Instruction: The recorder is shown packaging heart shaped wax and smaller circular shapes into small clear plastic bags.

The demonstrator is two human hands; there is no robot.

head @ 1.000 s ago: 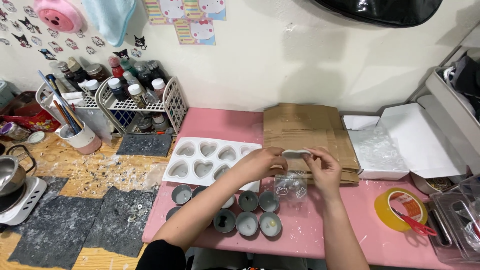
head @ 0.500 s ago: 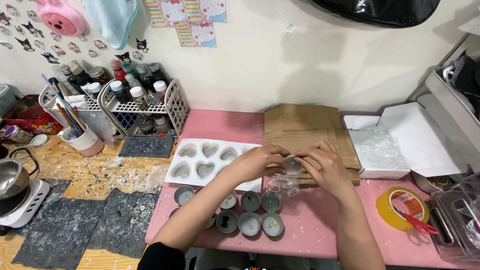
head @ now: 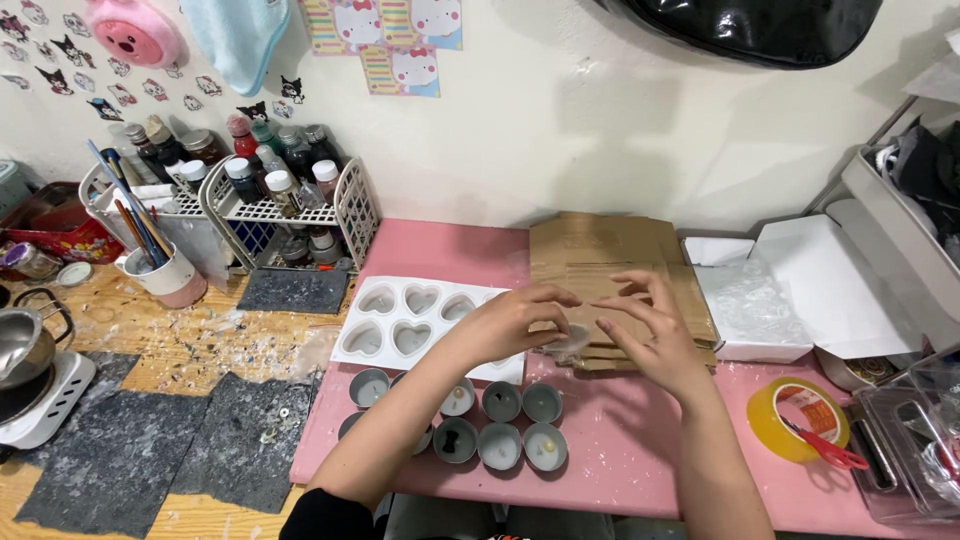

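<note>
Nearest the camera, along the front edge of the pink table (head: 640, 470), stands a cluster of small round tin cups (head: 480, 425); a few hold pale wax, one a dark bit, others look empty, so by my reading the filling is only partly done; just behind them lies the white heart-shaped mould tray (head: 405, 320), its cavities looking filled and pale.

Above the table's middle the two hands meet; the left hand (head: 515, 322) and the right hand (head: 645, 330) come together fingertip to fingertip, pinching a small clear plastic piece (head: 572, 342), perhaps a little bag or wrap; it is held just over the near edge of the flattened cardboard (head: 615, 265); whether it holds anything I cannot tell.

To the right, near the table's edge, sit a yellow tape roll (head: 795, 415) with red-handled scissors (head: 825, 450) across it, and beyond that an open white box (head: 800, 300) lined with clear plastic; open room is the bare pink strip between cups and tape.

To the left, past the table's edge, the wooden worktop carries dark mats (head: 150, 450), a small pot on a hotplate (head: 25, 375), a cup of brushes (head: 160, 270) and a white wire rack of bottles (head: 280, 200) against the wall.
</note>
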